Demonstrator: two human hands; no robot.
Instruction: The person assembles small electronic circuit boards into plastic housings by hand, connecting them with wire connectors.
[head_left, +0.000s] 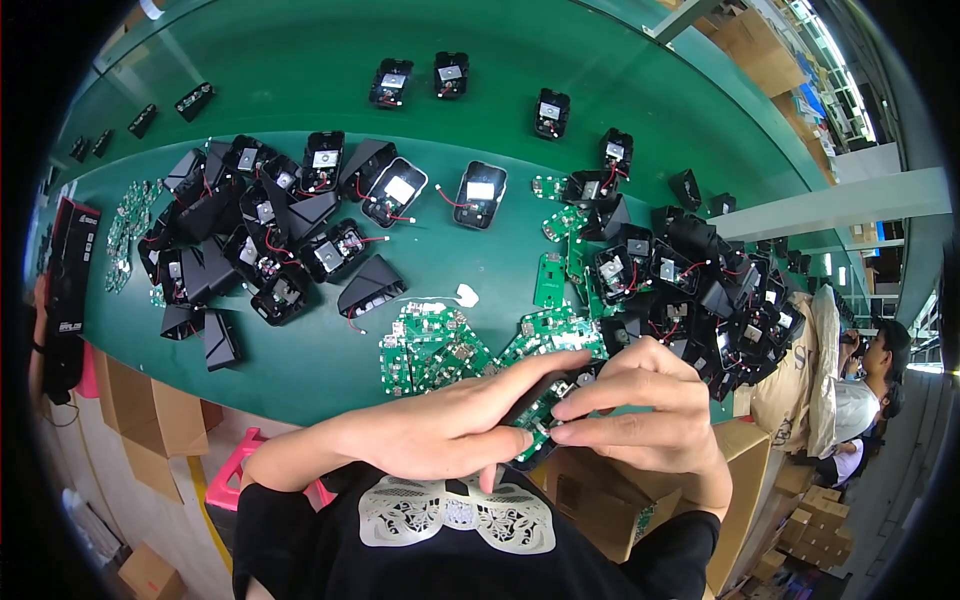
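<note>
Close to my body, at the near edge of the table, my left hand [440,430] grips a black plastic housing [522,404] from its left side. A green circuit board [541,416] sits in the housing's open side. The thumb and fingers of my right hand [645,405] are closed together at the board's right edge; their tips hide part of it. Just beyond both hands lies a spread of loose green circuit boards [435,345]. A small white piece [466,295] rests behind those boards.
Black housings with red wires pile up at the left [265,215] and right [690,280] of the green table [480,262]. More circuit boards [132,225] lie far left. An open cardboard box [735,490] stands below the table edge, and a pink stool [232,470] at the left.
</note>
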